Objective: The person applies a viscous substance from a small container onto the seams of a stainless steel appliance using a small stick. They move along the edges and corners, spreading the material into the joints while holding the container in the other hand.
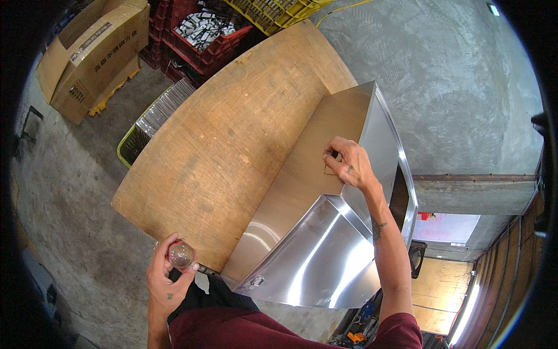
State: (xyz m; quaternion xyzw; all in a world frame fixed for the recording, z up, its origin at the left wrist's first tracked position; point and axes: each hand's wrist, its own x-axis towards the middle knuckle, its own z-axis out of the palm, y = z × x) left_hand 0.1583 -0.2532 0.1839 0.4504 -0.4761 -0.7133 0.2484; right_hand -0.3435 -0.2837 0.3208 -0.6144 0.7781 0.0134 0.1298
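Note:
A large stainless steel box (290, 250) with shiny folded sides lies tilted on a plywood worktable (221, 128). Over its long flat panel, my right hand (351, 166) is closed in a pinch; what the fingertips hold is too small to make out. A small square outline (329, 170) shows on the steel right beneath those fingers. At the table's near left corner, my left hand (165, 276) wraps round a clear round container (181, 254) with a reddish rim. A small metal ring latch (256, 281) sits at the box's near corner.
Beyond the table stand red crates (215, 55) of small metal parts and a yellow crate (273, 14). A green basket (131, 145) of thin metal pieces is at the table's left edge. Farther left is an open cardboard box (96, 58). A concrete wall (459, 104) rises at right.

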